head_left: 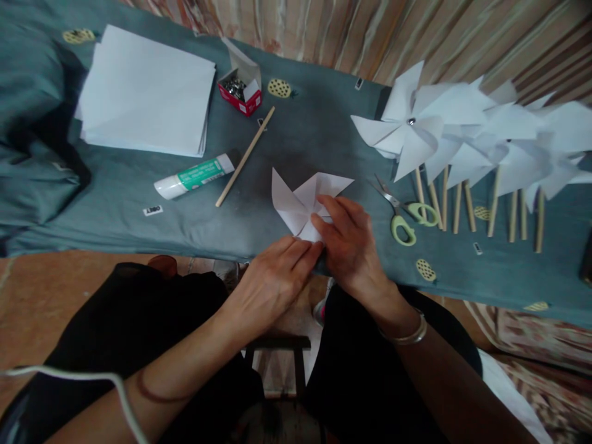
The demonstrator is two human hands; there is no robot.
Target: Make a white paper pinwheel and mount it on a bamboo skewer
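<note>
A white paper pinwheel (296, 206), without a stick, lies at the near edge of the cloth-covered table with its blades folded toward the middle. My left hand (282, 271) pinches its near edge, fingers closed on the paper. From the right, my right hand (346, 237) presses thumb and fingers onto the pinwheel near its centre, covering part of it. Beyond and to the left rests a wooden stick (245, 157). Scissors with green handles (404, 213) lie open to the right of my right hand.
Several finished pinwheels on sticks (419, 132) lie overlapping at the right. A glue stick (194, 177), a paper stack (148, 92) and a small red box of metal pins (240, 92) occupy the left side. A curtain (324, 31) hangs behind the table.
</note>
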